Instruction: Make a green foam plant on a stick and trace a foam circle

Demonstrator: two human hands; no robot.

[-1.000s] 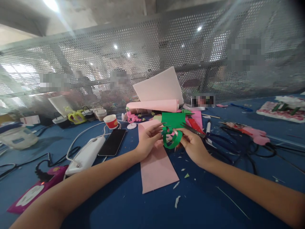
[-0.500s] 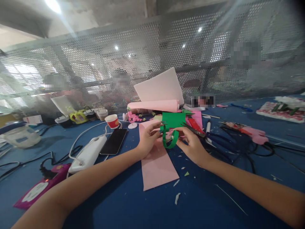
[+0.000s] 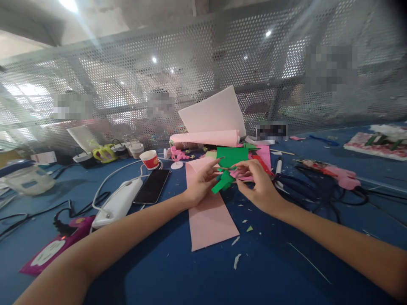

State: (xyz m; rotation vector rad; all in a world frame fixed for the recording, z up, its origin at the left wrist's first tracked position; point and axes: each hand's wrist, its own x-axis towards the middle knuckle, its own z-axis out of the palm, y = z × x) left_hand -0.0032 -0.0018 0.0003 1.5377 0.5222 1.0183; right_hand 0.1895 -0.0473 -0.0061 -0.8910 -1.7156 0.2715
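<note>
My left hand [image 3: 201,185] is closed, its fingertips pinching a small piece made of green strips [image 3: 224,181] that looks like paper or foam sheet. My right hand [image 3: 260,186] faces it with thumb and fingers drawn together at a small pink piece [image 3: 235,173] beside the green strips. Whether the pink and green parts are joined is hidden by the fingers. Below my left hand lies a long light-pink sheet [image 3: 213,224], curled at its far end. A flat green sheet [image 3: 232,156] is just behind both hands.
Left are a phone [image 3: 152,187], a white power strip [image 3: 117,203], a purple item [image 3: 59,248] and a red paper cup [image 3: 149,160]. Pliers [image 3: 297,185] and a pink glue gun [image 3: 337,174] with cables lie right. A pink roll [image 3: 205,138] stands behind; scraps dot the blue table [image 3: 152,267].
The green strips, which hung as an open loop between my hands, now show bunched together and angled to the lower left. A pink piece has come into view at my right fingertips.
</note>
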